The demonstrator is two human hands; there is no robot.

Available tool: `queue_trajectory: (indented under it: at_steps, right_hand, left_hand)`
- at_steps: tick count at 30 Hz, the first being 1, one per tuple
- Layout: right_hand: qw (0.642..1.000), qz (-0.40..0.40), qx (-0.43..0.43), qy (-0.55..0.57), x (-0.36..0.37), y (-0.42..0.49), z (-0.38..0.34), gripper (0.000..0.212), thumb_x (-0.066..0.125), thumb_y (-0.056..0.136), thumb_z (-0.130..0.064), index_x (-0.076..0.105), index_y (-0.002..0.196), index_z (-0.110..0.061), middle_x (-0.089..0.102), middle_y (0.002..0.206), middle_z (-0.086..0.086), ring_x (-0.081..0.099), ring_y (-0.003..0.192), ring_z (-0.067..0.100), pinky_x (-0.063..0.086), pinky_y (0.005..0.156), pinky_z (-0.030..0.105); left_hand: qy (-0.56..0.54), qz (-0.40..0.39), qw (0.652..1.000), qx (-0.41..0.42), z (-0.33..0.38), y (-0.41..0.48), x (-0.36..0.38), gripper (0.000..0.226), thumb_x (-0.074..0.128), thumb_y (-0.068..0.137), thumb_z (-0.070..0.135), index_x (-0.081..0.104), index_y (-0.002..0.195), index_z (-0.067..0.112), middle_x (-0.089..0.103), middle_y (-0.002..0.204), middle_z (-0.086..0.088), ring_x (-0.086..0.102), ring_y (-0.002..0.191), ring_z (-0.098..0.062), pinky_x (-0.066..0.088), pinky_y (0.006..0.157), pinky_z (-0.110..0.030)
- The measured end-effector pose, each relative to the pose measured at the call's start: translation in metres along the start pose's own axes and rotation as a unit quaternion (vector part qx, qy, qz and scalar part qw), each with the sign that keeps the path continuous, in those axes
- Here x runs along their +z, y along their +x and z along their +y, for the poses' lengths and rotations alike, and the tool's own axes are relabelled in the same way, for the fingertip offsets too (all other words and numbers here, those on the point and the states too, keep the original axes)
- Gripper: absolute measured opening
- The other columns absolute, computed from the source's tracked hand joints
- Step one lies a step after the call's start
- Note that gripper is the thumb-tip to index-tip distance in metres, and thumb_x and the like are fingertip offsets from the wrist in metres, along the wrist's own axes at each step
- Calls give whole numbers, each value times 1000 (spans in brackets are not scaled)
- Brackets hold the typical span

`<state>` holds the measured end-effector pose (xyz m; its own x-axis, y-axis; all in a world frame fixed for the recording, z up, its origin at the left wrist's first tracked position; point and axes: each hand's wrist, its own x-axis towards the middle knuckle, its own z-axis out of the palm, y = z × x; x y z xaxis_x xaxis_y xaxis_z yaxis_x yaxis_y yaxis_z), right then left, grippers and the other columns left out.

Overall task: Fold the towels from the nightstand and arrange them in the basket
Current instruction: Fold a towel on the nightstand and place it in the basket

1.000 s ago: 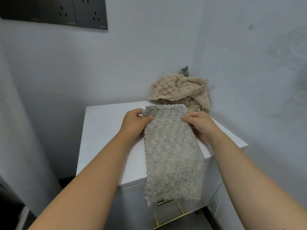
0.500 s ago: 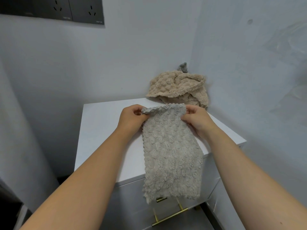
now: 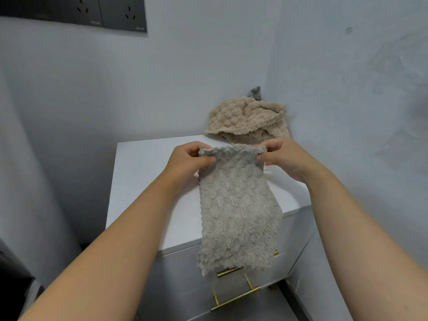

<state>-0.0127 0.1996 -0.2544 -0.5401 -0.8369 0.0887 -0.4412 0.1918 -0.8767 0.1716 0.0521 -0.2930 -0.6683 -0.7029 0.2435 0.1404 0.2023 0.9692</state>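
A grey bobbled towel (image 3: 236,212) hangs folded lengthwise over the front of the white nightstand (image 3: 143,181). My left hand (image 3: 187,163) pinches its top left corner. My right hand (image 3: 284,158) pinches the top right corner. Both hands hold the top edge a little above the nightstand top. Its lower end dangles in front of the drawer. A crumpled pile of beige towels (image 3: 247,119) sits in the back right corner of the nightstand, with a bit of dark grey cloth (image 3: 254,92) sticking up behind it. No basket is in view.
White walls close in behind and to the right of the nightstand. Its drawers carry brass bar handles (image 3: 234,302). A dark socket panel (image 3: 111,12) is mounted on the back wall at upper left. Dark floor shows at lower left.
Both hands have lifted the grey towel's top edge slightly and shifted their pinch at the corners, fingers now curled over the edge. The beige pile has not moved.
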Motion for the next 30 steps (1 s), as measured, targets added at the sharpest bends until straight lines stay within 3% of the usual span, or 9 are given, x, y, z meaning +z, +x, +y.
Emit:
queue_trajectory:
  at_steps: [2, 5, 7, 11, 14, 17, 21, 26, 30]
  right_hand:
    - [998, -16, 7, -57, -4, -3, -4, 14, 70, 79, 2, 72, 92, -1, 58, 77, 9, 49, 72, 17, 41, 69, 27]
    - [992, -29, 8, -119, -5, -6, -8, 12, 73, 76, 0, 75, 78, -11, 66, 68, 0, 53, 70, 13, 42, 70, 27]
    - [987, -42, 8, -152, -5, -9, -9, 16, 74, 75, -1, 74, 73, -17, 67, 63, -7, 55, 67, 9, 46, 71, 26]
    - [978, -81, 12, -194, -10, -11, -6, 12, 74, 77, -8, 78, 81, -19, 74, 83, -1, 63, 83, 11, 50, 88, 34]
    - [970, -130, 23, -206, -11, -15, -6, 15, 72, 82, -30, 79, 85, -17, 74, 91, 1, 59, 84, 10, 47, 81, 27]
    - [971, -145, 18, -192, -11, -17, -8, 24, 62, 89, -35, 78, 86, -16, 73, 100, 10, 53, 79, 14, 46, 77, 30]
    - [964, -177, 7, -197, -8, -17, -11, 14, 66, 88, -23, 78, 83, -16, 73, 95, 13, 58, 77, 15, 52, 83, 35]
    - [950, -174, 19, -258, -2, -13, -13, 21, 73, 82, -29, 77, 80, -9, 69, 71, 6, 56, 67, 13, 51, 75, 33]
    - [983, -48, -31, -172, 3, -11, -13, 4, 74, 80, -17, 75, 77, -17, 70, 69, -3, 61, 65, 7, 47, 68, 21]
  left_hand:
    - [28, -40, 999, 3, 1, -1, -4, 23, 67, 78, -7, 66, 79, 15, 63, 69, 3, 56, 65, -8, 44, 63, -18]
    - [41, -92, 995, -4, 0, -3, -12, 10, 73, 74, 3, 67, 79, 9, 61, 81, -11, 53, 79, -19, 40, 69, -26]
    - [55, -119, 991, -9, 0, -3, -16, 22, 77, 66, 16, 68, 80, 2, 61, 83, -15, 51, 79, -21, 39, 74, -31]
    - [100, -164, 981, -36, 6, -9, -15, 13, 70, 79, 23, 72, 74, 10, 66, 86, -6, 55, 77, -12, 40, 78, -28]
    - [166, -135, 976, -49, 6, -10, -10, 42, 53, 93, 39, 69, 66, 12, 64, 86, -8, 49, 68, -10, 38, 74, -25]
    - [215, -68, 973, -39, 2, -8, -2, 47, 54, 92, 44, 65, 60, 10, 68, 81, -6, 59, 76, -17, 45, 77, -28]
    - [264, -52, 963, -7, -1, -8, 6, 47, 67, 83, 44, 63, 76, -2, 65, 87, -13, 61, 82, -26, 48, 77, -35]
    - [298, -94, 950, -7, 2, -9, 9, 30, 75, 76, 41, 65, 93, 18, 62, 97, 1, 55, 89, -13, 40, 72, -19]
    - [375, -148, 915, 0, 5, -5, 4, 43, 77, 74, 42, 64, 111, 25, 56, 108, 10, 51, 101, -7, 34, 72, -10]
